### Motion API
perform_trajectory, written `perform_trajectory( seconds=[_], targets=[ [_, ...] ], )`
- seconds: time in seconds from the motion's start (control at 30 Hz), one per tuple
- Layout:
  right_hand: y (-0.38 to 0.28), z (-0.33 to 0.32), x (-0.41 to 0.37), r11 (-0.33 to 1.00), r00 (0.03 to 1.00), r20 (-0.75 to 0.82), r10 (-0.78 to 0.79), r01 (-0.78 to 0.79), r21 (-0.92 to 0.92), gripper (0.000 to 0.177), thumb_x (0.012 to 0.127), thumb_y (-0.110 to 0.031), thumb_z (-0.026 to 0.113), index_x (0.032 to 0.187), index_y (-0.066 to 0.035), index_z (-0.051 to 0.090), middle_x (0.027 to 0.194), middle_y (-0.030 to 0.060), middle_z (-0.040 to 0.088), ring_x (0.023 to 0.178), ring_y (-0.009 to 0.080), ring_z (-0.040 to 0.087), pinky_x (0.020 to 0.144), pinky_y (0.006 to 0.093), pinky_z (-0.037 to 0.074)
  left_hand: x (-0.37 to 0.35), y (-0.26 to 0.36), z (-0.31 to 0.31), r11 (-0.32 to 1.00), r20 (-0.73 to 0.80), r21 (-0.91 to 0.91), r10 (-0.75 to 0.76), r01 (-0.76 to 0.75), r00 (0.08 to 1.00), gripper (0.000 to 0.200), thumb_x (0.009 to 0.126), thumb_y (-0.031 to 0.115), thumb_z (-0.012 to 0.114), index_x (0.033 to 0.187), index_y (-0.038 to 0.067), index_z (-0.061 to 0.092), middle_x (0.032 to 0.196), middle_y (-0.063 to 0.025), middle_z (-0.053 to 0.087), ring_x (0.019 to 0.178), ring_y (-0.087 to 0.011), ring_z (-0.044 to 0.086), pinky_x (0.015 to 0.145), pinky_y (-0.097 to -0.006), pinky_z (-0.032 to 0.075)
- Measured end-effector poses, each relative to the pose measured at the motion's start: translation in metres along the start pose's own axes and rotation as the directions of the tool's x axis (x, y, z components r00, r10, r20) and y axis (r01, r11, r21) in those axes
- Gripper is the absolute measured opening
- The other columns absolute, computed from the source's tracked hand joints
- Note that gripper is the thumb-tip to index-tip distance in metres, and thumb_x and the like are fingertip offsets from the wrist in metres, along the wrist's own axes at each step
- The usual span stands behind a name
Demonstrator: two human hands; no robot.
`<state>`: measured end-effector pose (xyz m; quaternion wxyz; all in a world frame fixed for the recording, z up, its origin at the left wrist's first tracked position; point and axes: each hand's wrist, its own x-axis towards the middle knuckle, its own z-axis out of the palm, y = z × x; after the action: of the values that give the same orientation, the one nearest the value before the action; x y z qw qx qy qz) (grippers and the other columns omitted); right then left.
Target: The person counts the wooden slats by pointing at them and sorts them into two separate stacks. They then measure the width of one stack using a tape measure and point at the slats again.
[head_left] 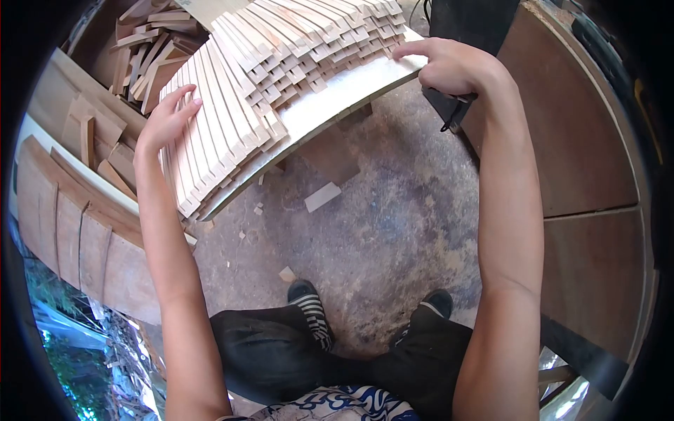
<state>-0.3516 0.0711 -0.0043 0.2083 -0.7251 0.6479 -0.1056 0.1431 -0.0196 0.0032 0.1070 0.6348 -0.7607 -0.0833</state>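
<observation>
Pale wooden strips [210, 112] lie side by side in stacked layers on a white-topped board [337, 98]. My left hand [168, 119] rests at the left side of the strips, its thumb and forefinger apart on top of them. At the right end, my right hand [453, 67] stretches its forefinger toward the end of the upper strips [309, 42], beside the board's corner. The other fingers of that hand are curled and partly hidden, and I see nothing held in them. A dark band or cord shows beneath the right wrist.
Loose wood offcuts [154, 49] are heaped at the upper left. Brown panels [590, 140] stand along the right side, near a black object [463, 28]. Wood scraps, including a pale block [323, 197], lie on the stained floor [379, 231] before my feet.
</observation>
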Motion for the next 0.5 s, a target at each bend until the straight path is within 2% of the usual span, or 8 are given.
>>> perform_trajectory(
  seconds=[0.1, 0.17, 0.2, 0.23, 0.27, 0.3, 0.37, 0.5],
  targets=[
    [-0.001, 0.002, 0.000, 0.999, 0.999, 0.019, 0.044, -0.043, -0.029, 0.080, 0.074, 0.000, 0.052, 0.149, -0.027, 0.061, 0.100, 0.0195, 0.075, 0.081, 0.0241, 0.072, 0.074, 0.0367, 0.057, 0.003, -0.005, 0.002, 1.000, -0.001, -0.016, -0.001, 0.001, 1.000, 0.066, 0.097, 0.049, 0.067, 0.150, 0.011, 0.058, 0.150, -0.0224, 0.059, 0.143, -0.0342, 0.053, 0.119, -0.0418, 0.039],
    [-0.001, 0.002, 0.000, 0.997, 1.000, 0.011, -0.004, 0.005, -0.080, 0.082, 0.074, 0.000, 0.053, 0.151, -0.027, 0.059, 0.109, 0.0213, 0.075, 0.090, 0.0273, 0.073, 0.081, 0.0374, 0.057, 0.002, -0.005, 0.002, 1.000, 0.001, -0.014, -0.002, 0.002, 1.000, 0.066, 0.097, 0.049, 0.067, 0.150, 0.011, 0.058, 0.150, -0.0224, 0.059, 0.143, -0.0340, 0.052, 0.119, -0.0419, 0.038],
    [0.000, 0.004, 0.002, 0.997, 1.000, 0.014, -0.004, 0.005, -0.079, 0.082, 0.074, 0.000, 0.053, 0.151, -0.027, 0.059, 0.109, 0.0213, 0.075, 0.090, 0.0273, 0.073, 0.081, 0.0374, 0.057, 0.001, -0.003, 0.001, 1.000, -0.002, -0.013, -0.004, 0.004, 1.000, 0.066, 0.097, 0.050, 0.067, 0.149, 0.011, 0.058, 0.150, -0.0224, 0.059, 0.144, -0.0339, 0.052, 0.119, -0.0419, 0.038],
    [0.002, 0.008, 0.005, 0.996, 0.998, 0.024, -0.063, 0.064, -0.062, 0.083, 0.075, -0.001, 0.053, 0.153, -0.028, 0.057, 0.116, 0.0214, 0.075, 0.097, 0.0292, 0.073, 0.085, 0.0373, 0.057, 0.000, -0.001, 0.000, 1.000, -0.001, -0.013, -0.007, 0.007, 1.000, 0.066, 0.097, 0.050, 0.067, 0.149, 0.011, 0.058, 0.150, -0.0224, 0.059, 0.144, -0.0339, 0.052, 0.119, -0.0419, 0.038],
    [0.002, 0.010, 0.007, 0.991, 0.992, 0.032, -0.121, 0.123, -0.044, 0.085, 0.075, -0.001, 0.053, 0.155, -0.029, 0.055, 0.122, 0.0215, 0.074, 0.104, 0.0311, 0.072, 0.090, 0.0373, 0.056, 0.000, 0.000, -0.001, 1.000, 0.020, -0.004, -0.007, 0.007, 1.000, 0.065, 0.099, 0.049, 0.065, 0.151, 0.010, 0.056, 0.152, -0.0207, 0.057, 0.145, -0.0370, 0.049, 0.120, -0.0434, 0.037],
    [0.000, 0.012, 0.008, 0.991, 0.992, 0.032, -0.123, 0.124, -0.044, 0.085, 0.075, -0.001, 0.053, 0.155, -0.029, 0.055, 0.122, 0.0215, 0.074, 0.104, 0.0311, 0.072, 0.090, 0.0373, 0.056, -0.001, 0.001, -0.002, 1.000, 0.040, 0.004, -0.007, 0.007, 0.999, 0.064, 0.102, 0.048, 0.063, 0.153, 0.010, 0.055, 0.155, -0.0190, 0.055, 0.146, -0.0400, 0.047, 0.121, -0.0449, 0.036],
    [-0.004, 0.016, 0.010, 0.997, 0.996, 0.077, -0.049, 0.053, -0.051, 0.087, 0.075, -0.001, 0.052, 0.157, -0.031, 0.051, 0.132, 0.0209, 0.071, 0.114, 0.0323, 0.070, 0.098, 0.0366, 0.054, -0.001, 0.002, -0.002, 1.000, 0.039, 0.005, -0.006, 0.006, 0.999, 0.064, 0.102, 0.048, 0.063, 0.153, 0.010, 0.055, 0.155, -0.0190, 0.055, 0.146, -0.0397, 0.047, 0.121, -0.0448, 0.036],
    [-0.010, 0.017, 0.009, 1.000, 0.995, 0.096, 0.018, -0.016, -0.027, 0.087, 0.076, -0.001, 0.052, 0.158, -0.032, 0.051, 0.134, 0.0206, 0.070, 0.118, 0.0322, 0.069, 0.098, 0.0360, 0.054, -0.001, 0.001, -0.001, 1.000, 0.029, -0.018, 0.011, -0.011, 1.000, 0.064, 0.102, 0.047, 0.063, 0.152, 0.009, 0.055, 0.154, -0.0198, 0.055, 0.146, -0.0386, 0.047, 0.121, -0.0447, 0.036]
  ],
)
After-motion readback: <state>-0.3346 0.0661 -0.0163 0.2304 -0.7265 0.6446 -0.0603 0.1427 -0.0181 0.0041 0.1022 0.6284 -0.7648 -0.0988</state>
